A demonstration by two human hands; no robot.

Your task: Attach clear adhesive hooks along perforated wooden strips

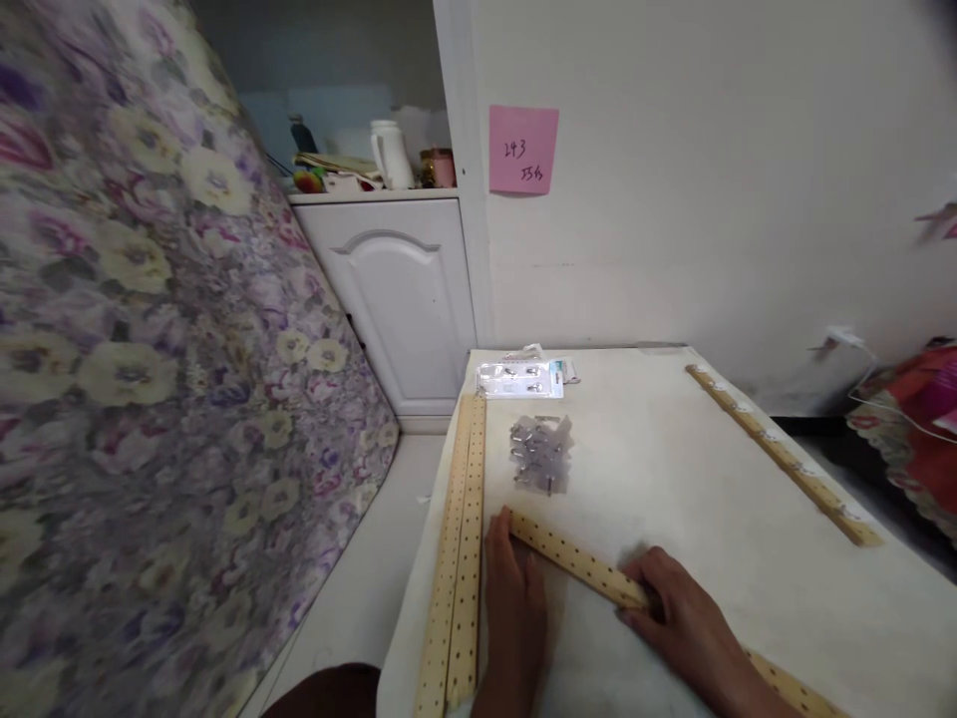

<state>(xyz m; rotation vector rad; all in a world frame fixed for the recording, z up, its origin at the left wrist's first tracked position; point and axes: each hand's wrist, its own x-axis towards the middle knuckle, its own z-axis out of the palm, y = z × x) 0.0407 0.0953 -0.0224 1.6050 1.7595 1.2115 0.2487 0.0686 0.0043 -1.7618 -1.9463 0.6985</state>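
Note:
A long pale wooden strip with rows of holes [575,560] lies slantwise over the white-covered table. My right hand [669,603] is closed around its middle, thumb on the near side and fingers on the far side. Beyond my right wrist the strip runs on to the lower right. My left hand [515,588] has its fingertips on the strip's left end; the thumb is partly visible below. Just past that end, a clear bag of small metal hooks [540,456] lies flat. Two more perforated wooden strips [456,558] lie side by side, left of my left hand.
A blister pack with metal hooks [519,379] lies at the table's far edge. On the right, a wooden strip fitted with several hooks [782,454] lies lengthwise. A floral curtain [186,349] hangs at left, and a white cabinet [396,299] stands behind. A pink note [523,150] is on the wall.

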